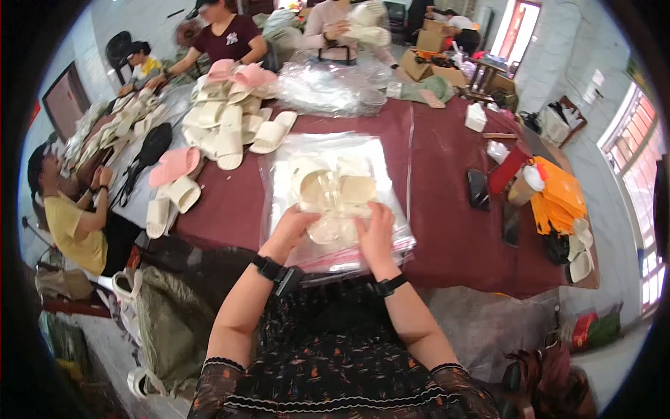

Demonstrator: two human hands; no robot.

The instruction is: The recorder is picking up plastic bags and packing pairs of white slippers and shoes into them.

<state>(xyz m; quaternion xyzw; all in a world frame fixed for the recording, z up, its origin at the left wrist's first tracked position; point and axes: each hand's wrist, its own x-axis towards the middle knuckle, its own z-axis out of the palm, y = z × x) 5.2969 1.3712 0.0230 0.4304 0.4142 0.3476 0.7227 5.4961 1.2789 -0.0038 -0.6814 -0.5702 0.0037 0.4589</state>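
- Left hand (292, 225) laid flat, fingers together, on the near left part of a clear plastic bag (328, 199); nothing seen pinched, fingertips lost in the plastic's glare.
- Right hand (377, 230) pressed palm-down on the bag's near right part, fingers spread a little; grip on the film impossible to tell.
- Inside the bag, a pair of cream slippers (338, 192), outlines blurred by reflections; uppers and soles hard to tell apart.
- Bag resting atop a stack of similar clear bags (391, 244) at the near edge of the maroon-covered table (447, 230), pink strip showing along the stack's near side.
- Black wristbands on both forearms; bag's near edge partly hidden behind the hands.
- Heap of loose cream slippers (227, 129) farther left on the table, pink slippers (174, 165) beside it, pile's far side blurred.
- Crumpled clear plastic (328, 87) beyond, contents unreadable.
- Two dark phones (479, 188) to the right, near an orange bundle (558, 202) cut by the rim's distortion.
- Other people seated at the far and left sides, partly cropped.
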